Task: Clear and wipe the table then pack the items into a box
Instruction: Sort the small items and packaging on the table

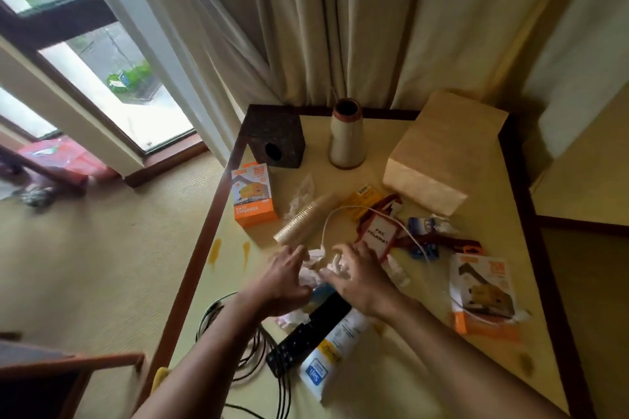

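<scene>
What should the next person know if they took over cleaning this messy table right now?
Left hand and right hand: both curl around crumpled white tissues mid-table; blur hides whether they grip.
On the yellow wood-edged table: upright orange fast-charger box, second charger box lying at the right, black remote control, white plastic tube, white cable, brown paper bag, cream thread cone, dark cube box.
Done: nothing looks cleared yet.
Left: gather the rubbish, wipe the yellow smears, pack the items.
</scene>
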A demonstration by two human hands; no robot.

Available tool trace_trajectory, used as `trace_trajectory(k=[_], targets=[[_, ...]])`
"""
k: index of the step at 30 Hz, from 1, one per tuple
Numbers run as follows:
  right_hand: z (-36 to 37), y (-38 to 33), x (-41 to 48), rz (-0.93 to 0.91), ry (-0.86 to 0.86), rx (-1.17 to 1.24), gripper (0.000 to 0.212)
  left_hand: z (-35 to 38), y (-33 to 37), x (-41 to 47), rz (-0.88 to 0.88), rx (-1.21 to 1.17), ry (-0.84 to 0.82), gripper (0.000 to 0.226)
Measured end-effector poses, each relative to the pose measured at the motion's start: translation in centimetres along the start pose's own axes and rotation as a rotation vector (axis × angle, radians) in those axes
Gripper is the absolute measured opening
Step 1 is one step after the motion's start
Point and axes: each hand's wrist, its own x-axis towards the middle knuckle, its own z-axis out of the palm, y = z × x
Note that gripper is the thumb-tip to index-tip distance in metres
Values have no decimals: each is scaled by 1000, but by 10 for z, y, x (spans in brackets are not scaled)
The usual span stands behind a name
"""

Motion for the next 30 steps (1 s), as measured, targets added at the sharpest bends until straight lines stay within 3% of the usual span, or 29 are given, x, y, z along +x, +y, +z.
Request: trace_trajectory(k=[2,6,8,11,16,20,22,25,27,30], targets=[[12,1,1,15,-15,-79,63,11,-8,-8,9,84,-2,78],[18,2,3,11,20,-114,32,30,-21,-15,-29,149,-2,107],[16,-1,1,-23,56,-90,7,36,-25,-17,-34,121,17,92],[13,-6,-2,-63,123,-85,21,42,-29,-21,-6,9,74,45],[5,-13,-7,-137,286,-91,23,38,-26,-25,55,-101,232,7],[5,-13,-10,-168,288,-85,17,28,-26,-32,74,-165,393,9],[9,-14,-13,-144,179,-147,14,27,-30,-38,56,-123,306,24],[18,-15,-17,-72,48,-310,38,33,-36,-47,22,91,123,54],[24,-14,-16,-36,13,-396,40,40,-38,-52,28,187,81,57],[29,-11,-14,-73,48,-417,26,51,-40,-54,55,194,85,47]])
